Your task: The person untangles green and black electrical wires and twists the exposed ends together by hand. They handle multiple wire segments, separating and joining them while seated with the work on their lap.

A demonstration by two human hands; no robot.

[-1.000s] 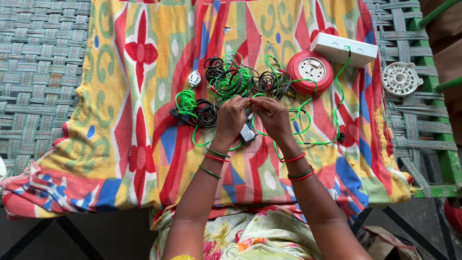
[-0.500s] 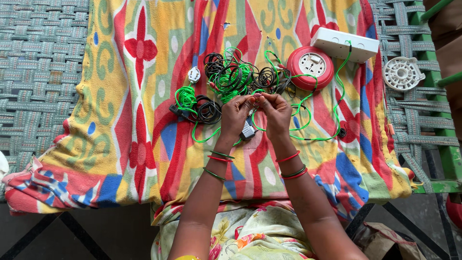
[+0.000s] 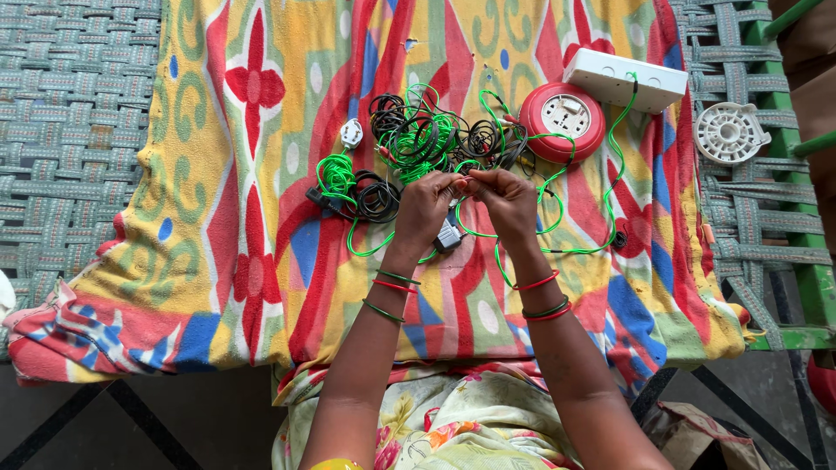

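Note:
My left hand (image 3: 424,211) and my right hand (image 3: 505,202) meet fingertip to fingertip over a bright patterned cloth (image 3: 261,261), both pinching a thin green wire (image 3: 488,239) between them. Just beyond lies a tangle of green and black wires (image 3: 427,137). A small coil of green wire (image 3: 335,174) and a black coil (image 3: 376,197) sit to the left of my left hand. A small grey plug (image 3: 448,235) lies under my hands. Bangles circle both wrists.
A round red socket box (image 3: 562,117) and a white rectangular socket box (image 3: 623,80) lie at the back right. A white plug (image 3: 351,133) rests left of the tangle. A white round plastic part (image 3: 728,132) sits on the woven cot (image 3: 70,130) with its green frame (image 3: 814,278).
My hands stay at the same spot on the cloth, the fingertips drawn closer together on the green wire. The view has shifted slightly.

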